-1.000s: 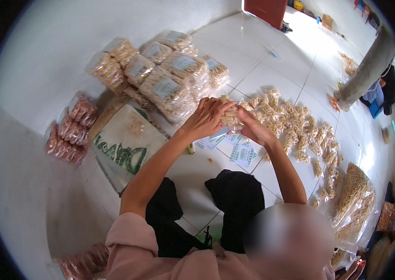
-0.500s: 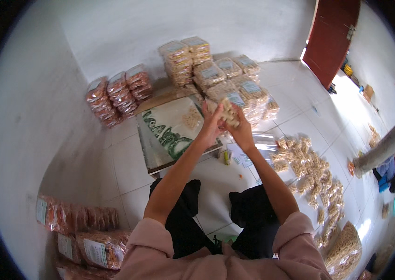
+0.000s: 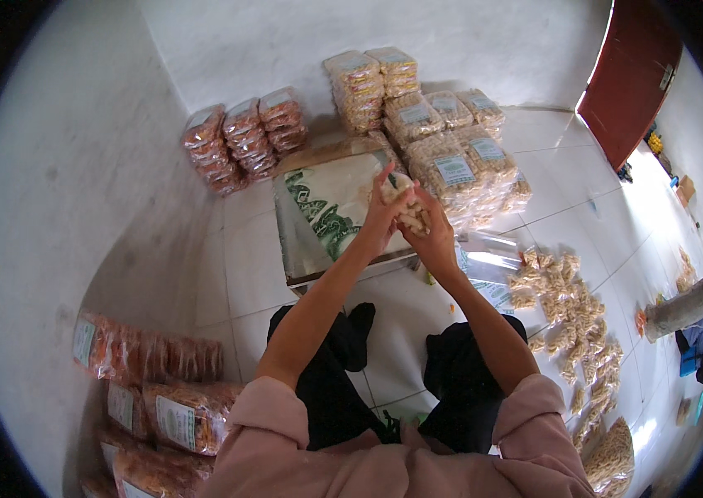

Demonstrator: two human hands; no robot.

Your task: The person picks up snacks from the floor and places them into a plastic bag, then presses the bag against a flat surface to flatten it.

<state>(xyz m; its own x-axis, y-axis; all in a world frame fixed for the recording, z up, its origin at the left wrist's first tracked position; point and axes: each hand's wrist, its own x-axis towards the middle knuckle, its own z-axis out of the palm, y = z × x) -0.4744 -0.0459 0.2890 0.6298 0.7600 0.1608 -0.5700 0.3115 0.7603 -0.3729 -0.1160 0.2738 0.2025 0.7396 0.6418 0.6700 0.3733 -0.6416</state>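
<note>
We are cupping a pale bundle (image 3: 414, 219) of short pieces between our two hands, fingers partly closed around it: our left hand (image 3: 385, 209) is pressing on its left side, our right hand (image 3: 437, 236) is supporting its right side. Whether it is wrapped, we are not able to tell. In view, the bundle is appearing over the right part of a low table (image 3: 351, 184), whose white top is showing a green pattern.

Beyond, bags of pale snacks (image 3: 455, 170) are standing stacked by the white wall (image 3: 244, 50), with reddish-brown bags (image 3: 244, 137) to their left; more reddish bags (image 3: 175, 419) are lying near left. To the right, small packets (image 3: 567, 311) are spreading across the white tiled floor (image 3: 567, 199), beside a clear plastic sheet (image 3: 494, 253). Far right, a red-brown door (image 3: 634, 87) is standing ajar, letting light in.
</note>
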